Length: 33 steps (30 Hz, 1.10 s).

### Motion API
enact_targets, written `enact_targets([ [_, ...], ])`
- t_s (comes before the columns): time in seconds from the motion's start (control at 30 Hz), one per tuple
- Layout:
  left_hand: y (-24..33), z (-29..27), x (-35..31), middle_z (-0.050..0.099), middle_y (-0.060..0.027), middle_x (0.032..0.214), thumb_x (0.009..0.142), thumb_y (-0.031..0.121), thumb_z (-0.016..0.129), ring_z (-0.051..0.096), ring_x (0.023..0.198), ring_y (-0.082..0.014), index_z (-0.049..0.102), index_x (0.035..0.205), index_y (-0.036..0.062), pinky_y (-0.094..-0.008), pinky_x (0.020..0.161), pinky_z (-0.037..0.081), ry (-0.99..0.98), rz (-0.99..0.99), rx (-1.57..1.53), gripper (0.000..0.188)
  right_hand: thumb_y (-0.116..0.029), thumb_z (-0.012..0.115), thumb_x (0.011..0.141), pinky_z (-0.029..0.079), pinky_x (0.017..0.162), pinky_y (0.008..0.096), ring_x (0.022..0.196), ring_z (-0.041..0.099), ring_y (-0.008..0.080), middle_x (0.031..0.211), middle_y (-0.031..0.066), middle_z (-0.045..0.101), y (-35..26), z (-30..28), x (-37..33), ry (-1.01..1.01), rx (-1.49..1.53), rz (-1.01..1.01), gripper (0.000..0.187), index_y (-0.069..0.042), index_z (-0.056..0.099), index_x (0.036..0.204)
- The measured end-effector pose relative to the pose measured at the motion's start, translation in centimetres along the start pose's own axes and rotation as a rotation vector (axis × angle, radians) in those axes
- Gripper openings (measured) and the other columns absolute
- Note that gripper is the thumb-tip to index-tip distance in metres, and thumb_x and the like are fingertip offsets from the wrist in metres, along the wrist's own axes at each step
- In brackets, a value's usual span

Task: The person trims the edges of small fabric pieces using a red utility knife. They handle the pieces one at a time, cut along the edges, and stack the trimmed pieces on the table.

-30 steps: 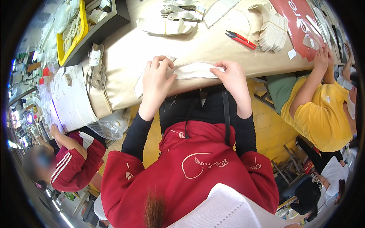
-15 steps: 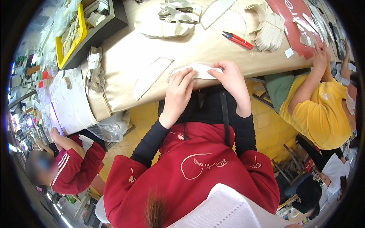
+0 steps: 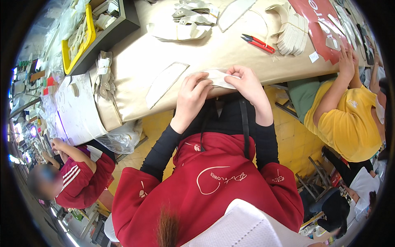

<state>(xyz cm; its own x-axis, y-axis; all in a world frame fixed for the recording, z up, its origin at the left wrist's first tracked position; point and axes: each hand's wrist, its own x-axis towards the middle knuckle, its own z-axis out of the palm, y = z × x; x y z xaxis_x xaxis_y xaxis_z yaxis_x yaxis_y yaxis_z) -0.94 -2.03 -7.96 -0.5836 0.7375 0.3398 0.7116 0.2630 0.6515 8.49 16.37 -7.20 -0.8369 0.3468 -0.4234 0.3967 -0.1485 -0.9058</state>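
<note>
A white curved piece of sheet material [image 3: 218, 78] lies at the table's front edge, its near side lifted a little. My left hand [image 3: 190, 99] is closed on its left end, fingers bent and pressed together. At the other end, my right hand [image 3: 250, 88] pinches the piece between thumb and fingers. The fingers hide both ends of it. To the left of my left hand lies a similar pale half-moon piece [image 3: 165, 84], flat on the brown-covered table [image 3: 140, 61].
Red-handled thread snips [image 3: 258, 43] lie beyond my right hand, beside a stack of pale cut pieces [image 3: 293, 35]. More bundles [image 3: 179, 32] sit farther back. A yellow tray [image 3: 66, 57] stands far left. Co-workers sit at both sides, one in a yellow shirt [image 3: 345, 119].
My left fingers, flatter across the piece before, are now more bent and drawn in at its left end. My right hand keeps its pinch with little movement.
</note>
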Motion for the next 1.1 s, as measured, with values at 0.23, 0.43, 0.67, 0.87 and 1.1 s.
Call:
enact_targets([
  [0.23, -0.1, -0.2, 0.2, 0.066, -0.0085, 0.108, 0.074, -0.005, 0.073, 0.063, 0.097, -0.0274, 0.068, 0.093, 0.0047, -0.0368, 0.081, 0.052, 0.029, 0.026, 0.007, 0.022, -0.005, 0.064, 0.088, 0.044, 0.068, 0.0189, 0.075, 0.058, 0.0033, 0.083, -0.0014, 0.065, 0.1, 0.4, 0.3, -0.168, 0.308, 0.047, 0.007, -0.005, 0.062, 0.095],
  [0.43, -0.4, -0.4, 0.0, 0.066, -0.0087, 0.1, 0.074, -0.006, 0.072, 0.063, 0.094, -0.0281, 0.068, 0.094, 0.004, -0.0378, 0.08, 0.052, 0.037, 0.064, -0.014, 0.022, -0.005, 0.067, 0.088, 0.045, 0.068, 0.0212, 0.078, 0.059, 0.0046, 0.083, 0.0013, 0.066, -0.5, 0.2, 0.4, -0.096, 0.19, 0.055, 0.03, -0.006, 0.057, 0.116],
  [0.67, -1.0, -0.4, -0.4, 0.066, -0.0076, 0.096, 0.073, -0.005, 0.073, 0.062, 0.091, -0.0269, 0.07, 0.096, 0.0025, -0.0378, 0.078, 0.053, -0.015, 0.139, 0.012, 0.025, -0.006, 0.071, 0.084, 0.047, 0.065, 0.0255, 0.073, 0.061, 0.0106, 0.086, 0.006, 0.069, -1.3, 1.2, 0.1, -0.012, -0.184, -0.083, 0.041, -0.003, 0.058, 0.123],
  [0.87, -1.2, -0.6, -0.6, 0.066, -0.0062, 0.097, 0.072, -0.004, 0.074, 0.062, 0.091, -0.0253, 0.071, 0.097, 0.0014, -0.0369, 0.078, 0.053, -0.067, 0.166, 0.039, 0.026, -0.007, 0.073, 0.08, 0.048, 0.065, 0.0298, 0.07, 0.061, 0.0131, 0.079, 0.009, 0.068, -2.0, 0.9, 0.4, 0.016, -0.419, -0.061, 0.035, -0.005, 0.064, 0.113],
  [1.1, -0.6, -1.1, -1.5, 0.061, -0.0132, 0.124, 0.076, 0.002, 0.076, 0.059, 0.117, -0.0303, 0.066, 0.115, -0.0006, -0.0408, 0.095, 0.05, -0.187, 0.185, 0.105, 0.04, -0.01, 0.074, 0.08, 0.051, 0.07, 0.0354, 0.073, 0.066, 0.0257, 0.079, 0.0135, 0.068, -2.0, 1.3, 0.0, 0.073, -0.536, -0.202, 0.035, -0.004, 0.065, 0.113],
])
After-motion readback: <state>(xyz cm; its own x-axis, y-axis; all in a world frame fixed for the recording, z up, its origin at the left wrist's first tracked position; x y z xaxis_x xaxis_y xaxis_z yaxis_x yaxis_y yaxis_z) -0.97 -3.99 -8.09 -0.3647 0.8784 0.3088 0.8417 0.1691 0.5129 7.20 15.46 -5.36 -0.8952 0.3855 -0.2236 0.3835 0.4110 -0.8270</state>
